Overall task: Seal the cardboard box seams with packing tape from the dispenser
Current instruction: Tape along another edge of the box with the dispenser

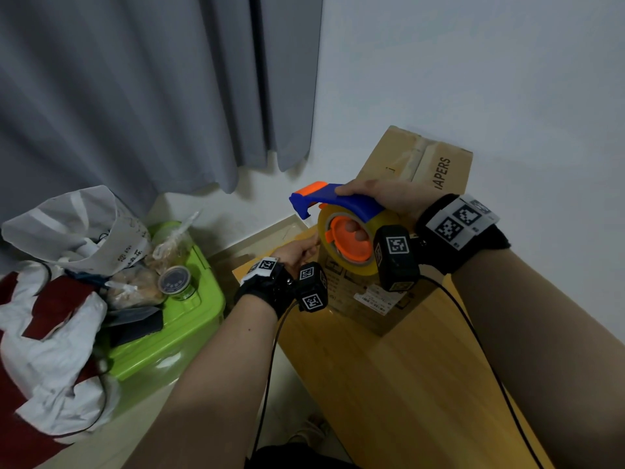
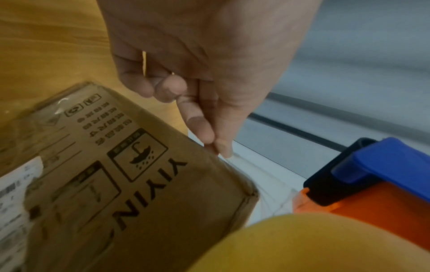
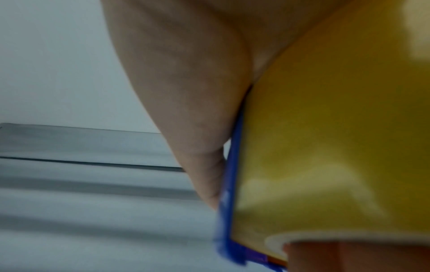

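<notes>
A cardboard box stands on the wooden table, its printed side facing me. My right hand grips a blue and orange tape dispenser against the box's near upper edge. The thumb lies on the blue frame and the fingers are curled inside the orange core of the yellowish tape roll. My left hand pinches the clear tape end between thumb and forefinger at the box's upper edge, just left of the dispenser. The right wrist view shows only the thumb, the blue frame and the roll, blurred.
The wooden table runs from the box toward me. Left of it stands a green plastic bin piled with bags, a small can and a white sack. Red and white cloth lies at far left. A grey curtain and a white wall are behind.
</notes>
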